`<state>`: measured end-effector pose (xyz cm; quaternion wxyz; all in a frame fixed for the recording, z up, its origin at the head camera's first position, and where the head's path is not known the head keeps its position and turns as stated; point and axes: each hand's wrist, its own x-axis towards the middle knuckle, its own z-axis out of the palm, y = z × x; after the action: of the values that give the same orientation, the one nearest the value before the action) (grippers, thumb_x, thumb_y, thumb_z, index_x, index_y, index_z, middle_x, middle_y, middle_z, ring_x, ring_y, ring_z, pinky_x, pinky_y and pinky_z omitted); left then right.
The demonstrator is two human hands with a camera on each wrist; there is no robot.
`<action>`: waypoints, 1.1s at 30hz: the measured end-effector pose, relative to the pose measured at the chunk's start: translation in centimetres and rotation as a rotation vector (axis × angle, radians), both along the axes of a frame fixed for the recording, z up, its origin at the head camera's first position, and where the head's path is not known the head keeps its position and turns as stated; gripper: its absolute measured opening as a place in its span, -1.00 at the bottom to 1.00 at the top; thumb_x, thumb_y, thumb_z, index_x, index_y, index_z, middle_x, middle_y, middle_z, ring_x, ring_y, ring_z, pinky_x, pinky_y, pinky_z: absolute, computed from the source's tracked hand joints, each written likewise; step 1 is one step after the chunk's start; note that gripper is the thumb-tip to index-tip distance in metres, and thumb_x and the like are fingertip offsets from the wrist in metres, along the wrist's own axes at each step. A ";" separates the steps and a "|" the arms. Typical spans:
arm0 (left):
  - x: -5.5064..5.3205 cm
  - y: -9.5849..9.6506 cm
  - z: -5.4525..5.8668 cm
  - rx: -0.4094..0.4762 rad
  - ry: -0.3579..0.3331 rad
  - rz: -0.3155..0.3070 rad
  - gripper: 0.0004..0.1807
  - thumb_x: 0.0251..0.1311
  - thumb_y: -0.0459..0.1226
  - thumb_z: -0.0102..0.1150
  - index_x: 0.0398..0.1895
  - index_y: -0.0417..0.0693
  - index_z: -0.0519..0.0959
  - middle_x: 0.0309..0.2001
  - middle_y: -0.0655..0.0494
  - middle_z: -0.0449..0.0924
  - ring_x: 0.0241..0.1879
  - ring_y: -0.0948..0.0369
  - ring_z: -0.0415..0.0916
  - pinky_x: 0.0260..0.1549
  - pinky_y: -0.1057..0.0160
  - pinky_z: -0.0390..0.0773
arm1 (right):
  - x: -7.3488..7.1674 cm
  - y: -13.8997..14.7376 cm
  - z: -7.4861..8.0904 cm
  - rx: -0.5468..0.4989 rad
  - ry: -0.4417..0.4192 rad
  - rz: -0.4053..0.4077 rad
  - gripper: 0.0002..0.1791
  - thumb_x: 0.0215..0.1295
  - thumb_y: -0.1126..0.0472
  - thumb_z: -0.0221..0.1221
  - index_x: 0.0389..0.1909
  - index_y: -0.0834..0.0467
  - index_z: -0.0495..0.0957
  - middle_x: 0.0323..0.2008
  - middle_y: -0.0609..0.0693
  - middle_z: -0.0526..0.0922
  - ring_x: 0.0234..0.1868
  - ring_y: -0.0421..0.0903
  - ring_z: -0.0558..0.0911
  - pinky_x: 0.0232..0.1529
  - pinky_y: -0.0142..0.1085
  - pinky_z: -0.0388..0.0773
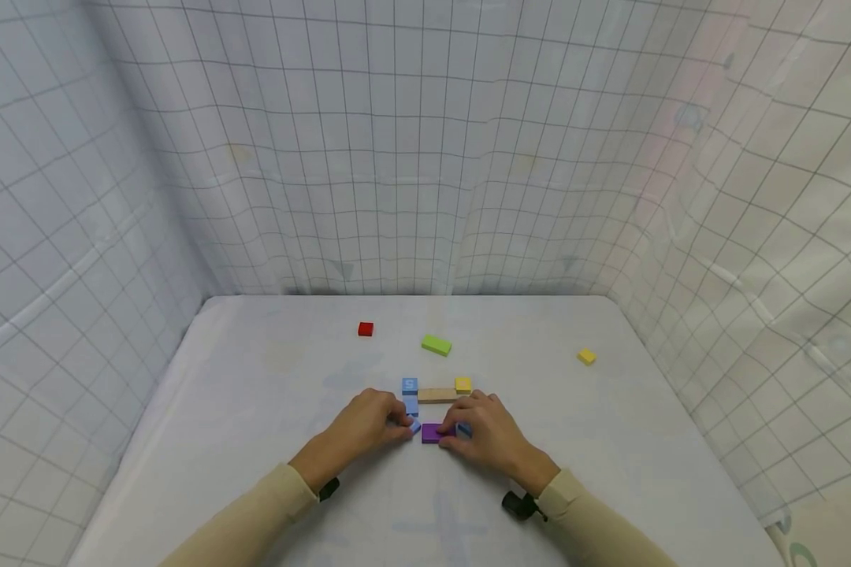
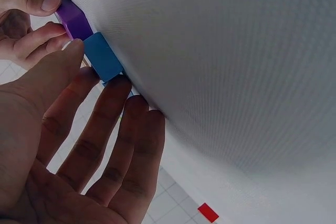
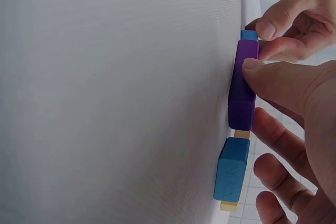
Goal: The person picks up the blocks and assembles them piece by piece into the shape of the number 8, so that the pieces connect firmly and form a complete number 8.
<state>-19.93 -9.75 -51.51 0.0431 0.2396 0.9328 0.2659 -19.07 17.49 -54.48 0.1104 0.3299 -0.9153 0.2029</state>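
Observation:
With thumb and fingertips my left hand (image 1: 370, 421) pinches a small blue block (image 2: 103, 56), turned at an angle beside the left end of a purple block (image 1: 431, 434). My right hand (image 1: 489, 435) holds that purple block, its thumb on the near face (image 3: 244, 85). Another blue block (image 3: 232, 169) sits just right of the purple one, partly covered by the right hand in the head view. Beyond the left fingers, two blue blocks (image 1: 410, 386) line up, the farther one marked with a white character. A wooden plank (image 1: 436, 395) runs from them to a yellow block (image 1: 463, 385).
Farther back on the white table (image 1: 291, 394) lie a lime green block (image 1: 436, 345) and a red block (image 1: 366, 329). A second yellow block (image 1: 586, 357) is off to the right. Grid-patterned curtains (image 1: 425, 157) enclose the back and sides.

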 end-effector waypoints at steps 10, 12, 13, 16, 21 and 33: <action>0.2 0.0 0.1 0.010 0.024 -0.001 -0.86 0.28 -0.27 0.77 -0.19 -0.05 0.94 -0.25 0.19 0.93 -0.23 0.26 0.75 -0.04 0.12 0.86 | 0.2 1.3 0.2 -0.098 -0.009 -0.042 -0.78 0.34 0.05 0.71 -0.07 -0.09 0.94 -0.04 -0.18 0.86 0.04 -0.12 0.76 0.12 -0.13 0.63; 0.3 0.1 0.1 0.011 0.010 0.010 -0.86 0.29 -0.26 0.76 -0.17 -0.04 0.95 -0.24 0.20 0.93 -0.23 0.27 0.74 -0.03 0.13 0.85 | 0.2 2.0 0.3 -0.120 -0.003 -0.070 -0.78 0.33 0.09 0.72 -0.07 -0.06 0.93 -0.07 -0.16 0.85 -0.05 -0.11 0.74 0.07 -0.15 0.62; 0.3 0.1 0.1 0.012 0.002 0.017 -0.86 0.29 -0.26 0.76 -0.16 -0.04 0.95 -0.24 0.20 0.92 -0.22 0.27 0.74 -0.02 0.13 0.85 | 0.2 2.3 0.3 -0.129 -0.003 -0.081 -0.78 0.33 0.11 0.72 -0.07 -0.04 0.93 -0.08 -0.15 0.85 -0.09 -0.11 0.72 0.04 -0.17 0.60; 0.3 0.2 0.1 0.013 -0.015 0.035 -0.86 0.30 -0.27 0.75 -0.15 -0.03 0.95 -0.23 0.22 0.92 -0.21 0.29 0.72 -0.01 0.13 0.85 | 0.2 3.3 0.3 -0.132 -0.012 -0.104 -0.80 0.32 0.15 0.71 -0.10 -0.04 0.93 -0.11 -0.13 0.84 -0.20 -0.11 0.67 -0.02 -0.23 0.55; 0.3 0.1 0.1 0.017 -0.018 0.050 -0.86 0.29 -0.27 0.76 -0.16 -0.04 0.95 -0.23 0.21 0.92 -0.21 0.29 0.72 -0.01 0.13 0.84 | 0.2 4.3 -0.1 -0.131 -0.039 -0.096 -0.80 0.29 0.18 0.71 -0.12 -0.02 0.94 -0.13 -0.09 0.84 -0.27 -0.11 0.66 -0.07 -0.31 0.52; 0.4 0.2 -0.3 0.014 -0.021 0.051 -0.85 0.28 -0.28 0.76 -0.14 -0.03 0.94 -0.22 0.21 0.91 -0.20 0.29 0.70 0.00 0.11 0.84 | 0.0 4.7 -0.4 -0.133 -0.011 -0.042 -0.81 0.28 0.23 0.70 -0.15 0.00 0.93 -0.18 -0.14 0.86 -0.32 -0.23 0.61 -0.15 -0.37 0.49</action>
<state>-19.50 -9.60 -51.85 0.0444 0.2132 0.9362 0.2759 -19.07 22.14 -54.87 0.1313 0.3014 -0.9071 0.2630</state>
